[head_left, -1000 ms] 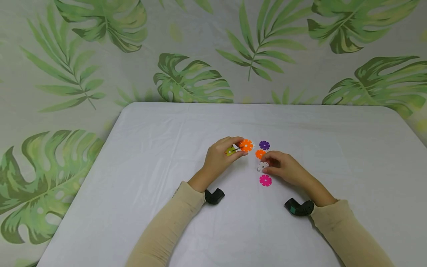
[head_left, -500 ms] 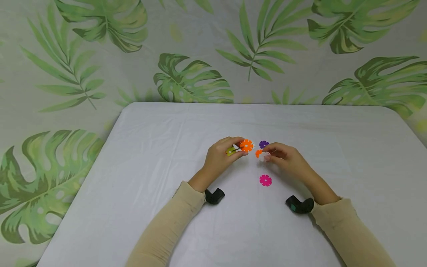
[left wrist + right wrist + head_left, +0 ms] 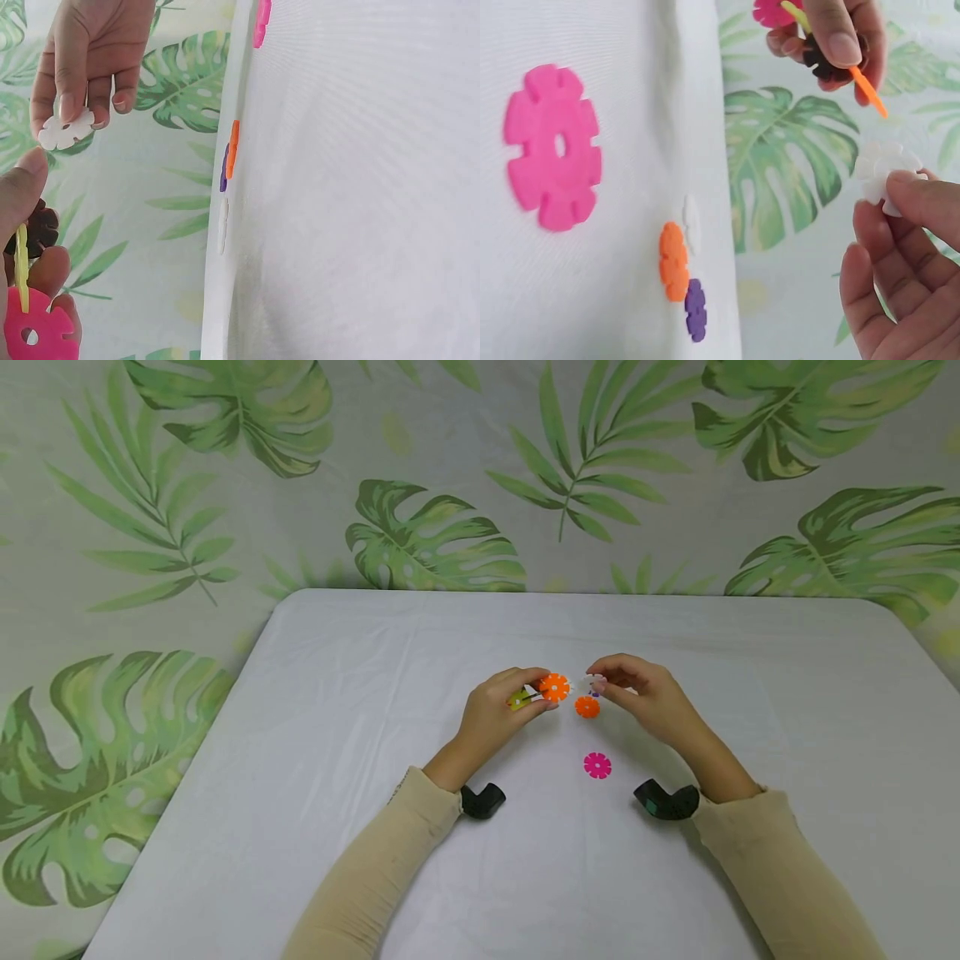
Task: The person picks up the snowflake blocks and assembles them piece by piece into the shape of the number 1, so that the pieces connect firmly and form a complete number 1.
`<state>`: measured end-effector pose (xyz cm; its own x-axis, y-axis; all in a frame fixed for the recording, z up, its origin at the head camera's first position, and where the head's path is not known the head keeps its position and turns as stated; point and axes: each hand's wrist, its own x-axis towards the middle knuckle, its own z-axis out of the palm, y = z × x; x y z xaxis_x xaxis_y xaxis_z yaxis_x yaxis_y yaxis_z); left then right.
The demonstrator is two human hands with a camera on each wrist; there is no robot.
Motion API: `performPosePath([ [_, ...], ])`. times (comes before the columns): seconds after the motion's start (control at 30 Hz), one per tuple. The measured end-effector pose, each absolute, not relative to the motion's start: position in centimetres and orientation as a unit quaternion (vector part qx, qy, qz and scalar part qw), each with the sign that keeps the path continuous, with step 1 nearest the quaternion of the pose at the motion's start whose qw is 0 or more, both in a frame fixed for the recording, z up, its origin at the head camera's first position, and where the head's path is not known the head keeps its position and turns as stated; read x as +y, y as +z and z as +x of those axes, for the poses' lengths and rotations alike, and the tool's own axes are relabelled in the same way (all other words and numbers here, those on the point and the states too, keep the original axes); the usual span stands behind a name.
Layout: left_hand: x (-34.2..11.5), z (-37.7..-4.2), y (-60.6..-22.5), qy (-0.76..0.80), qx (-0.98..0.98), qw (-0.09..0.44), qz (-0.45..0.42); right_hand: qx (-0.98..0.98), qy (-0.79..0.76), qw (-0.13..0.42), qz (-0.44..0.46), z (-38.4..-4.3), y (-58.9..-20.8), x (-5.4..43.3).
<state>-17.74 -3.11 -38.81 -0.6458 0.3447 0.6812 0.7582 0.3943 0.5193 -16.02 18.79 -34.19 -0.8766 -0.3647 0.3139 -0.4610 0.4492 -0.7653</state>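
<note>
My left hand (image 3: 495, 708) holds a joined chain of notched flower discs. It includes an orange disc (image 3: 558, 680), a yellow disc (image 3: 517, 699), a dark disc (image 3: 826, 64) and a pink disc (image 3: 45, 326). Between thumb and fingers, my right hand (image 3: 651, 695) pinches a white notched disc (image 3: 889, 161), raised just right of the chain. The white and orange discs are close but apart in the right wrist view. Below the right hand, a purple disc (image 3: 696, 310) lies on the table, mostly hidden in the head view.
On the white-covered table (image 3: 420, 635) lie a loose orange disc (image 3: 587, 707), a pink disc (image 3: 597, 766) nearer me and another white disc (image 3: 223, 225). A leaf-patterned cloth (image 3: 435, 535) hangs behind. Each wrist wears a black camera (image 3: 483, 802).
My right hand has picked the white disc up from between the orange and pink discs and carried it away from me, beside the chain. My left hand has stayed still.
</note>
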Motion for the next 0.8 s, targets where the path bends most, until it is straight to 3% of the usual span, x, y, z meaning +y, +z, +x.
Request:
performPosePath([
  [0.27, -3.1, -17.8, -38.9, -0.428, -0.8, 0.24, -0.345, -0.842, 0.47, 0.062, 0.259, -17.4, -35.3, 18.8],
  [0.8, -3.1, -17.8, -38.9, -0.424, -0.8, 0.239, -0.35, -0.813, 0.493, 0.08, 0.299, -15.9, -33.2, 17.4],
])
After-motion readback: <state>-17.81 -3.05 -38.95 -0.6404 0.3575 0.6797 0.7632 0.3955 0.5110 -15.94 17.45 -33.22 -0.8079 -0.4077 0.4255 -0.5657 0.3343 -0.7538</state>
